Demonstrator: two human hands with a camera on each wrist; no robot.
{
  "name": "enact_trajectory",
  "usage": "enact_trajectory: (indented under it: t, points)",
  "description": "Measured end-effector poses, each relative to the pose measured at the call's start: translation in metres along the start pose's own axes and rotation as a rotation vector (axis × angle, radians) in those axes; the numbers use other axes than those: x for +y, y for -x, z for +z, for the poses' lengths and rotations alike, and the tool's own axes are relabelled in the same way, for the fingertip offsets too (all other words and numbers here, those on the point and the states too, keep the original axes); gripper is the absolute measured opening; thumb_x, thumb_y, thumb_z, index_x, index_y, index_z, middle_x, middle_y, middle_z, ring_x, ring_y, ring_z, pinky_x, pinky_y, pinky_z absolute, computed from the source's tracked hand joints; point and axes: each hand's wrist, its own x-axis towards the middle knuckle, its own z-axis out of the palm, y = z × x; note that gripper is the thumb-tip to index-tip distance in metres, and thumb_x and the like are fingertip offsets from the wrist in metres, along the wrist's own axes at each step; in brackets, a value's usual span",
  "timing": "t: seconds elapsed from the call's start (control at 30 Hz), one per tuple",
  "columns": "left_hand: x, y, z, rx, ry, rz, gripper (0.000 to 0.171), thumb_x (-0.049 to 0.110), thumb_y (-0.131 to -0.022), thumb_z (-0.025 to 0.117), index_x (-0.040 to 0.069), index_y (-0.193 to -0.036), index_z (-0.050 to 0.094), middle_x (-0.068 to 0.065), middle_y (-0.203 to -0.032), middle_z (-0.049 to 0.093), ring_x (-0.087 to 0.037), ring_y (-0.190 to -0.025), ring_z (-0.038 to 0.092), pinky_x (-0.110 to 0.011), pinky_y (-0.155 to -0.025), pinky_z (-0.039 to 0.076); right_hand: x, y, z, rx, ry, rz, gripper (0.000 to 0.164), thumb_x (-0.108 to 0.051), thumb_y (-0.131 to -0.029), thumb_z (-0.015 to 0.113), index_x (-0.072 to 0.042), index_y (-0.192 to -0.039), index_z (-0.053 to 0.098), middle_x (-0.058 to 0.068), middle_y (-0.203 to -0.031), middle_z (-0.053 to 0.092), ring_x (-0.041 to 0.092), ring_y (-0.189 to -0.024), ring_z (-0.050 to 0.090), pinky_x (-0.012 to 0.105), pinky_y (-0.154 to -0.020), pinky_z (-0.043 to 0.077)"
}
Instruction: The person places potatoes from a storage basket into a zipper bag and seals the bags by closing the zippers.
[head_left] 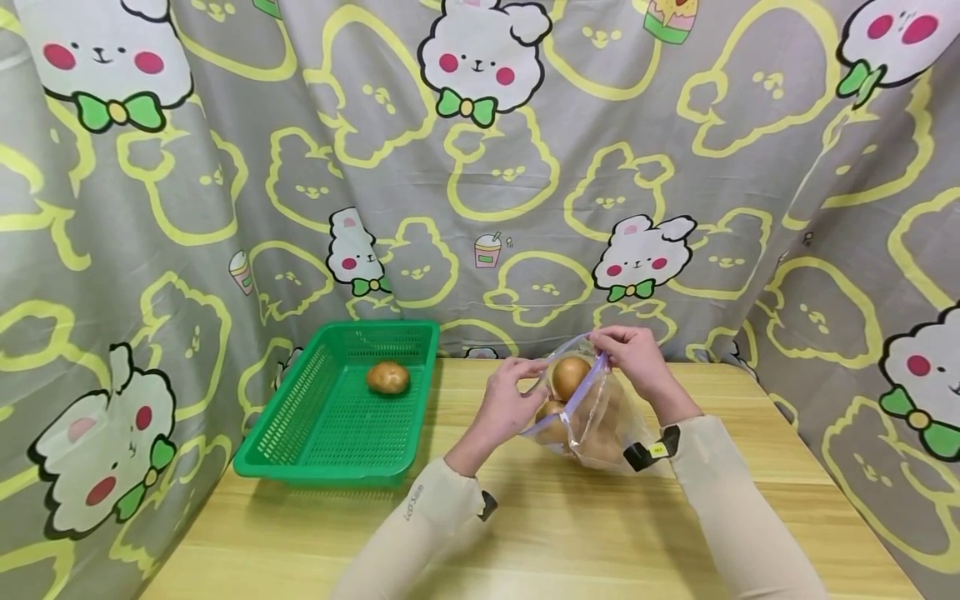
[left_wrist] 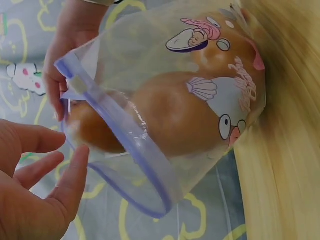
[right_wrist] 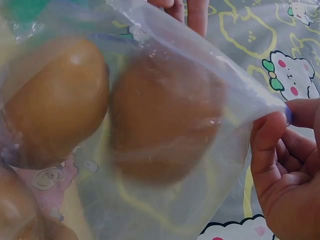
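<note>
A clear zip bag [head_left: 611, 421] with a purple-edged mouth and printed cartoon figures stands on the table with several potatoes inside. My right hand [head_left: 637, 358] pinches the far edge of its mouth between thumb and index finger, as the right wrist view shows. On the left side of the mouth is my left hand [head_left: 510, 396], fingers loosely spread, thumb and index tips apart right at the rim. One potato [left_wrist: 95, 127] lies just inside the opening, close to those fingertips. A larger potato [left_wrist: 170, 112] sits deeper in the bag.
A green plastic basket [head_left: 330, 477] with perforated sides stands on the left of the wooden table [head_left: 525, 533]. It holds one potato [head_left: 387, 377]. A grey patterned curtain [head_left: 465, 183] hangs behind the table and along both sides.
</note>
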Motion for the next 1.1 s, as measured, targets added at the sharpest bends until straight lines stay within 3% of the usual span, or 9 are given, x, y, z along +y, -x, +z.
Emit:
enact_trajectory:
  t: [0.3,0.53,0.8,1.1]
  points:
    - [-0.001,-0.003,-0.001,0.007,-0.024,0.032,0.027,0.004,-0.084,0.068,0.007,-0.111,0.067,-0.009,-0.104,0.058,-0.023,-0.097,0.062,-0.022,-0.071,0.052,-0.002,0.001,-0.002,0.014,0.0,-0.003,0.038,-0.016,-0.093,0.062,0.019,-0.105,0.061,0.014,-0.076,0.063,0.005,-0.058,0.052,0.019,-0.052,0.047]
    - [0.002,-0.005,-0.018,-0.003,-0.033,0.002,0.027,0.005,-0.085,0.068,0.005,-0.112,0.065,-0.013,-0.109,0.057,-0.026,-0.1,0.061,-0.027,-0.071,0.053,-0.001,0.002,-0.004,0.018,0.004,0.009,0.038,-0.018,-0.093,0.062,0.018,-0.106,0.062,0.006,-0.073,0.062,0.005,-0.059,0.052,0.02,-0.053,0.048]
    - [0.002,-0.016,-0.063,0.016,-0.136,-0.036,0.03,0.013,-0.088,0.067,0.007,-0.117,0.061,-0.009,-0.112,0.058,-0.024,-0.102,0.06,-0.038,-0.082,0.051,0.0,0.002,-0.005,0.019,0.023,0.01,0.04,-0.02,-0.092,0.063,0.017,-0.106,0.062,0.0,-0.073,0.062,0.006,-0.062,0.052,0.02,-0.056,0.048]
    - [-0.02,-0.03,-0.127,0.04,-0.219,-0.205,0.039,0.019,-0.091,0.064,0.012,-0.128,0.053,-0.013,-0.128,0.052,-0.028,-0.113,0.054,-0.043,-0.086,0.049,0.0,0.003,-0.006,0.013,0.043,0.011,0.039,-0.022,-0.092,0.063,0.015,-0.105,0.064,0.001,-0.073,0.062,0.006,-0.063,0.053,0.021,-0.057,0.049]
